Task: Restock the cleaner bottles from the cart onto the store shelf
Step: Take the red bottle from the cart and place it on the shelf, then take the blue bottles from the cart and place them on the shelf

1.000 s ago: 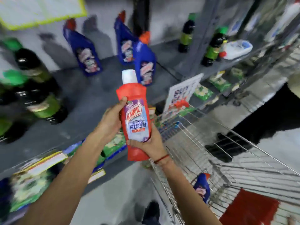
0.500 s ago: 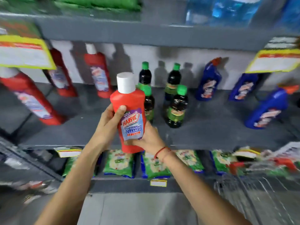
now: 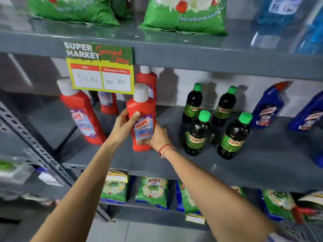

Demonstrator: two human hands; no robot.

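A red Harpic bathroom cleaner bottle (image 3: 142,109) with a white cap is upright at the middle shelf (image 3: 111,159), its base at or just above the shelf surface. My left hand (image 3: 123,125) grips its left side, thumb across the front. My right hand (image 3: 157,138) holds its lower right side and base. Three more red Harpic bottles stand on the same shelf: one tilted at the left (image 3: 79,112), one behind the price sign (image 3: 107,103), one right behind the held bottle (image 3: 148,79).
Several dark bottles with green caps (image 3: 198,133) stand to the right, then blue cleaner bottles (image 3: 268,105). A price sign (image 3: 100,67) hangs from the upper shelf edge. Green detergent bags lie above and below. A cart corner (image 3: 300,229) shows at bottom right.
The view swung from the cart to face the shelf. Both hands carried the red bottle forward and down onto the middle shelf, among the other red bottles.
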